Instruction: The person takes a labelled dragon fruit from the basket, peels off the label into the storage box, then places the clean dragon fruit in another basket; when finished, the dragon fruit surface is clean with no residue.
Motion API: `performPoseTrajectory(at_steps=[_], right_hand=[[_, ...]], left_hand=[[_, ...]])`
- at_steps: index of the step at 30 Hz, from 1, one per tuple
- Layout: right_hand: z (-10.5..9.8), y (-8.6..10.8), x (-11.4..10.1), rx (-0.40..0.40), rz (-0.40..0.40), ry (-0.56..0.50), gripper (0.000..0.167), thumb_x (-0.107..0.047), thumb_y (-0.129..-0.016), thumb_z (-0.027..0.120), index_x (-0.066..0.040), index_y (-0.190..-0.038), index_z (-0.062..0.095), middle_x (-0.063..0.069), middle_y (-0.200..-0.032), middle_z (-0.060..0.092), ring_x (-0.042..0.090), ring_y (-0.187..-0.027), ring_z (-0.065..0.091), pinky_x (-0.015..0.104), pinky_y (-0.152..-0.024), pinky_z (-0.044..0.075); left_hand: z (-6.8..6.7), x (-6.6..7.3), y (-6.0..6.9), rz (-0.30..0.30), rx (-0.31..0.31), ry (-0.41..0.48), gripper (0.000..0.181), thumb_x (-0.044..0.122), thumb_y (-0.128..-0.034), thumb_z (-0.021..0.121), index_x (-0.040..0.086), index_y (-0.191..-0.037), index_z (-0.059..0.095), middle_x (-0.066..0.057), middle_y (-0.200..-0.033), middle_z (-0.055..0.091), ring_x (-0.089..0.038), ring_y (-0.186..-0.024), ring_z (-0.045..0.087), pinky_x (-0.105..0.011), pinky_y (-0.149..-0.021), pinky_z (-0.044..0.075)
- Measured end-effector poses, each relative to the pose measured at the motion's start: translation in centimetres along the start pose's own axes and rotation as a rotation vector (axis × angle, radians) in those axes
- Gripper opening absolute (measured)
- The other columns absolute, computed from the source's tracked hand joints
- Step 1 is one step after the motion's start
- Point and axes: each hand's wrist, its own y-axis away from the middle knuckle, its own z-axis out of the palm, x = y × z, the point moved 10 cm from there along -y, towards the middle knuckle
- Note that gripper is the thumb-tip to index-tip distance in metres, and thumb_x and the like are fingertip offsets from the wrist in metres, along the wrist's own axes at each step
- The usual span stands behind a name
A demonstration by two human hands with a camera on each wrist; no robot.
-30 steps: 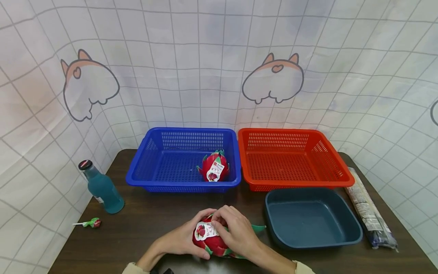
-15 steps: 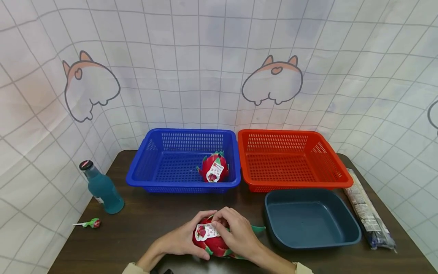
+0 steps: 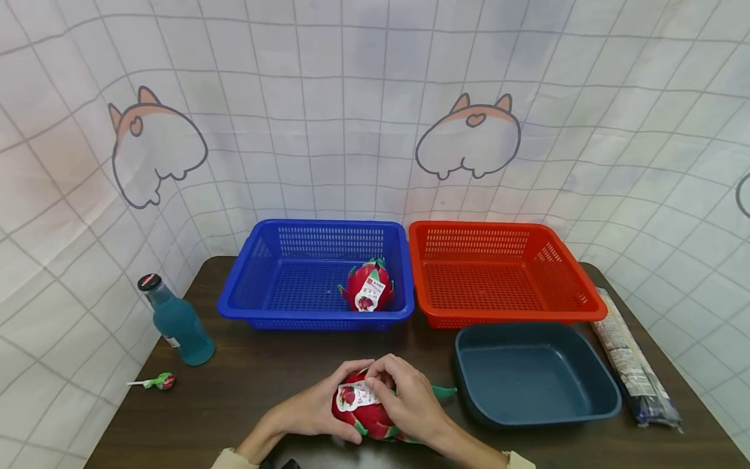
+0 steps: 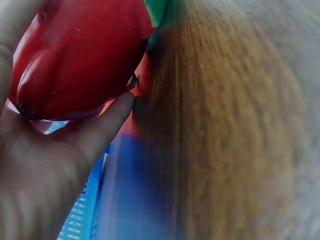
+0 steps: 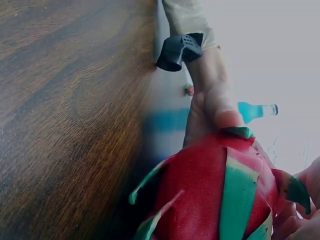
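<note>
Here's the left grip [image 3: 313, 405], curled round a red dragon fruit [image 3: 368, 420], thumb on the near side, fingers over the far one. And in from the right comes the bent right grip [image 3: 410, 398], thumb and forefinger pinching the end of the white label [image 3: 351, 396] on top! A green leaf [image 3: 443, 391] pokes out past the right grip, pointing at the dark tray [image 3: 539, 384] just beside. Whether the fruit touches the worktop [image 3: 252, 371], I can't tell.

Straight beyond both grips, the blue basket [image 3: 310, 315], with a second dragon fruit [image 3: 355, 281] inside; beyond the right grip, the red basket [image 3: 480, 286]. Well out left of the left grip: a blue bottle [image 3: 183, 329], nearer in, a lollipop [image 3: 161, 381]. Far right of the right grip, a long packet [image 3: 635, 368].
</note>
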Motion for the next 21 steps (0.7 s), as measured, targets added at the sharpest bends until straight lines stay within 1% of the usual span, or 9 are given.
performPoseTrajectory(at_steps=[4, 9, 11, 17, 21], right_hand=[[-0.1, 0.1, 0.0, 0.005, -0.005, -0.008, 0.006, -0.017, -0.092, 0.066, -0.02, -0.089, 0.062, -0.013, -0.08, 0.054, 0.001, -0.073, 0.046, 0.017, -0.064, 0.042], [0.0, 0.2, 0.3, -0.004, 0.011, -0.045, 0.005, -0.02, -0.092, 0.066, -0.02, -0.089, 0.062, -0.011, -0.079, 0.054, 0.001, -0.072, 0.046, 0.017, -0.063, 0.042], [0.0, 0.2, 0.4, -0.012, 0.023, -0.061, 0.005, -0.02, -0.092, 0.067, -0.021, -0.089, 0.062, -0.01, -0.078, 0.054, 0.001, -0.072, 0.047, 0.017, -0.063, 0.042], [0.2, 0.1, 0.8, -0.05, 0.072, -0.098, 0.004, -0.021, -0.092, 0.066, -0.02, -0.09, 0.062, -0.008, -0.076, 0.053, 0.001, -0.069, 0.047, 0.017, -0.061, 0.043], [0.3, 0.1, 1.1, -0.074, 0.098, -0.121, 0.005, -0.023, -0.093, 0.065, -0.019, -0.091, 0.063, -0.006, -0.075, 0.053, 0.002, -0.069, 0.047, 0.017, -0.059, 0.044]], left_hand=[[-0.1, -0.1, 0.0, -0.016, 0.005, -0.019, 0.09, 0.023, -0.0807, 0.08, 0.03, -0.149, 0.021, -0.008, -0.141, 0.043, -0.016, -0.116, 0.056, -0.027, -0.091, 0.054], [0.0, 0.0, 0.0, -0.011, 0.008, -0.024, 0.09, 0.025, -0.0805, 0.08, 0.03, -0.149, 0.021, -0.006, -0.141, 0.043, -0.016, -0.116, 0.057, -0.027, -0.091, 0.055], [0.0, 0.1, 0.0, -0.003, 0.007, -0.022, 0.09, 0.024, -0.0806, 0.08, 0.029, -0.149, 0.021, -0.007, -0.141, 0.044, -0.016, -0.116, 0.057, -0.028, -0.091, 0.055], [-0.1, 0.1, 0.0, -0.014, 0.011, -0.05, 0.09, 0.025, -0.0806, 0.08, 0.03, -0.149, 0.021, -0.006, -0.141, 0.043, -0.015, -0.116, 0.056, -0.026, -0.091, 0.054], [0.0, 0.2, -0.1, -0.008, 0.014, -0.054, 0.09, 0.025, -0.0805, 0.08, 0.03, -0.149, 0.021, -0.005, -0.141, 0.043, -0.015, -0.117, 0.055, -0.026, -0.092, 0.054]])
